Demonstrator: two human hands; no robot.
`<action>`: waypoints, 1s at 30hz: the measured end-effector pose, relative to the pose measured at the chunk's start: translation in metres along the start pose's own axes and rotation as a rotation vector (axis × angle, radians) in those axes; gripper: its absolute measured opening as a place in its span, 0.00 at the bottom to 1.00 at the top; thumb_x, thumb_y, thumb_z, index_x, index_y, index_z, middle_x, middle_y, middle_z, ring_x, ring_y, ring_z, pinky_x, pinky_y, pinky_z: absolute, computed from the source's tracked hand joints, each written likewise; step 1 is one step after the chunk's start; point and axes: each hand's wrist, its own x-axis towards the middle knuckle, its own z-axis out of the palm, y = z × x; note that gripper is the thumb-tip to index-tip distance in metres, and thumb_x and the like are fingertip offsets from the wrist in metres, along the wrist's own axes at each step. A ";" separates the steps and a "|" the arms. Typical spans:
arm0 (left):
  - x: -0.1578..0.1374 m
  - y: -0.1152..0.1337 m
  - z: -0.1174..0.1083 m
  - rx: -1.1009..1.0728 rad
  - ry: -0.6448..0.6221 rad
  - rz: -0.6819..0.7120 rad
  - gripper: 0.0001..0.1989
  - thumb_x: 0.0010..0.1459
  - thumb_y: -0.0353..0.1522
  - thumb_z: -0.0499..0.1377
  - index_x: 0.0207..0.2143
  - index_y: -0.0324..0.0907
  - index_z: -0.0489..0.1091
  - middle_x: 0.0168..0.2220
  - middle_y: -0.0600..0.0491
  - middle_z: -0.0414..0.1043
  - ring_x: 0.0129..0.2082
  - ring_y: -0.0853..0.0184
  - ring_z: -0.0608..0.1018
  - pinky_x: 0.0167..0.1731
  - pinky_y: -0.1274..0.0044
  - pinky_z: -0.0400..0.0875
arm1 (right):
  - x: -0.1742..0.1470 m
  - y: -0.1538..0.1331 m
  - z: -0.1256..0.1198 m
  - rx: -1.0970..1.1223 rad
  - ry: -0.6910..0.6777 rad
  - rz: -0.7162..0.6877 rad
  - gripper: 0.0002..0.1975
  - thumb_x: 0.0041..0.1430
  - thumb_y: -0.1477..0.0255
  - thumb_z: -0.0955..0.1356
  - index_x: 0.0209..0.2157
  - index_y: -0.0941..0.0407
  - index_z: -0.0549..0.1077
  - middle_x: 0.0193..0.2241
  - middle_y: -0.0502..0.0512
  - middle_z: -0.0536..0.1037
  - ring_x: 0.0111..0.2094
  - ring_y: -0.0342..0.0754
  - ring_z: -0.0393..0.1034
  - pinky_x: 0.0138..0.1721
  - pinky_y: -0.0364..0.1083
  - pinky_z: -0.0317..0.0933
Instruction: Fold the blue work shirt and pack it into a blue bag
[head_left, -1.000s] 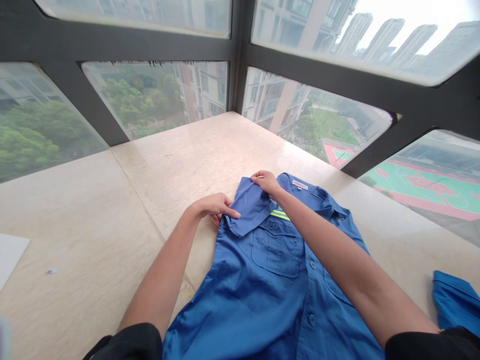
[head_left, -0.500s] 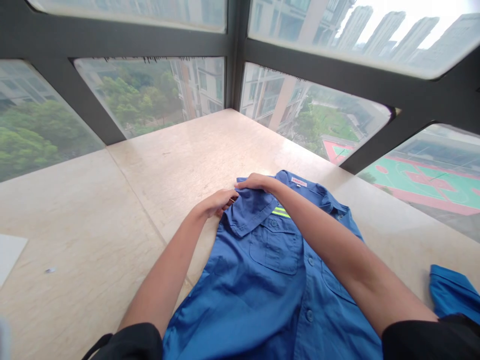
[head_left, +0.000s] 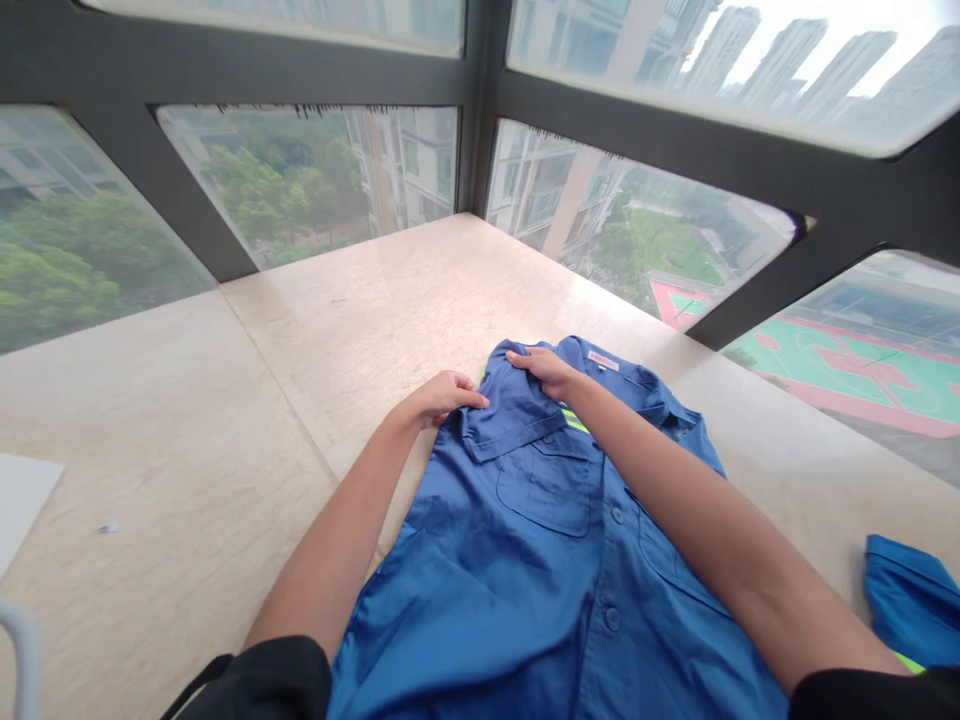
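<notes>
A blue button-front work shirt (head_left: 525,560) lies front side up, its collar (head_left: 600,362) pointing away from me. The left sleeve (head_left: 514,400) is folded inward over the chest, above a buttoned pocket (head_left: 546,490). My left hand (head_left: 446,395) pinches the outer edge of that sleeve between thumb and fingers. On the sleeve's upper part, my right hand (head_left: 544,370) grips the cloth near the shoulder, thumb pointing left. A yellow-green reflective stripe (head_left: 574,420) shows beside the folded sleeve, partly covered by it.
The shirt rests on a pale stone ledge (head_left: 322,340) in a window corner with dark frames (head_left: 472,110). More blue cloth (head_left: 911,600) lies at the right edge. At far left are a white sheet (head_left: 26,500), a small scrap (head_left: 109,527) and a curved white object (head_left: 22,650).
My right hand has shifted right along the sleeve. The sleeve's upper edge is spread out more, and a bit of yellow-green trim now shows by my left hand.
</notes>
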 end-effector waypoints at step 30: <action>0.011 -0.009 0.019 -0.332 0.032 0.050 0.07 0.37 0.28 0.70 0.21 0.37 0.75 0.19 0.54 0.73 0.19 0.73 0.72 0.22 0.80 0.64 | -0.090 -0.015 -0.048 -0.596 -0.313 0.034 0.24 0.37 0.57 0.80 0.27 0.56 0.70 0.22 0.47 0.70 0.24 0.42 0.64 0.22 0.41 0.57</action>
